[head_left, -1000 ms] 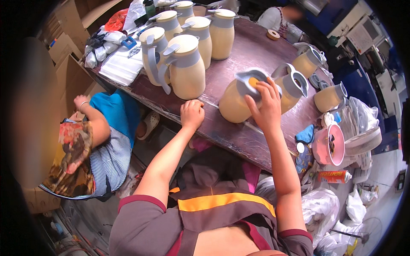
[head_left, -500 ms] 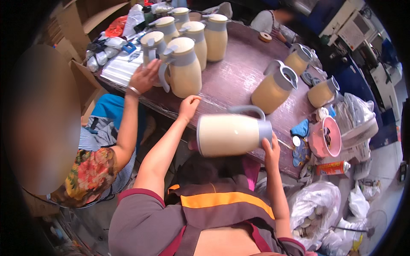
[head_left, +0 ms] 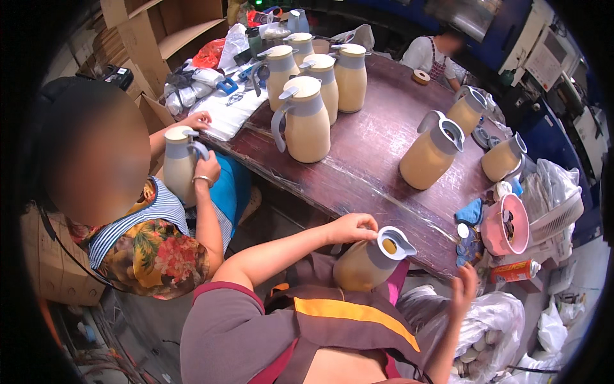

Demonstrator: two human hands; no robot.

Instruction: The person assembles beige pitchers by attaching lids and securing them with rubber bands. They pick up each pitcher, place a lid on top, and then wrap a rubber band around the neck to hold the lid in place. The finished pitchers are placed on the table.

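A cream jug [head_left: 359, 267] with a grey collar and no lid rests tilted in my lap, at the table's near edge. Its open mouth faces up, with the spout toward the right. My left hand [head_left: 352, 229] is closed at the back of the collar, covering the handle. To the right of the jug, my right hand [head_left: 465, 291] is raised in the air, holding nothing, its fingers apart. On the table's right half stand several similar jugs without lids, the nearest being a tilted-looking jug [head_left: 427, 159]. Several lidded jugs [head_left: 308, 131] are grouped at the far left.
At the left a co-worker holds a lidded jug [head_left: 179, 168]. Another person [head_left: 425, 57] sits beyond the table [head_left: 358, 169]. Along the right edge are a pink basin [head_left: 489, 233], a blue cloth [head_left: 470, 212], a spray can [head_left: 515, 271] and a plastic bag of round parts [head_left: 505, 313].
The jug has gone from lying sideways in my right hand to my lap, mouth up. My right hand has let go; my left now grips it. The co-worker has taken a lidded jug off the table.
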